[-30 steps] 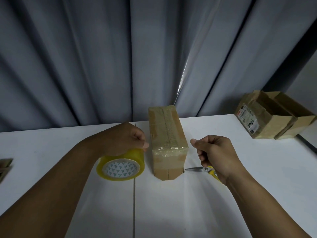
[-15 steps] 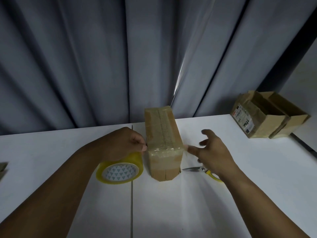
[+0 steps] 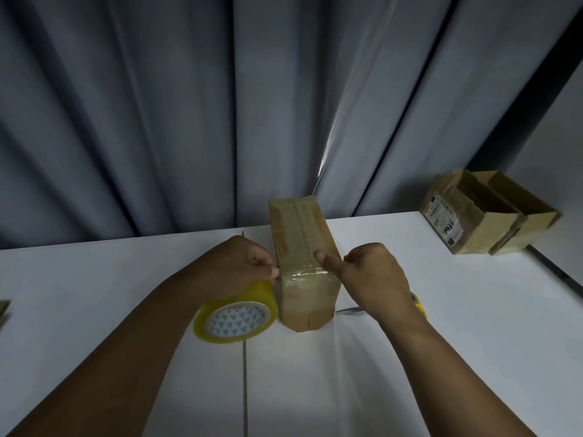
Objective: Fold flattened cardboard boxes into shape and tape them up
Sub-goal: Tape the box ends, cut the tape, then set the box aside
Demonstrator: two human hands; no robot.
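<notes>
A narrow brown cardboard box stands lengthwise at the middle of the white table, with clear tape across its top and near end. My left hand grips a yellow-tinted roll of clear tape on its edge, tight against the box's left side, thumb at the box's left top edge. My right hand holds the box's near right top edge: the thumb presses on the taped top and the curled fingers lie along the right side.
Yellow-handled scissors lie on the table just behind my right wrist, mostly hidden. An open, taped cardboard box with a label sits at the far right. A scrap of cardboard shows at the left edge. Grey curtains hang behind the table.
My right hand moved left from beside the box, opened, then came onto the box's right top edge with the thumb on the tape. The left hand brought the roll closer against the box.
</notes>
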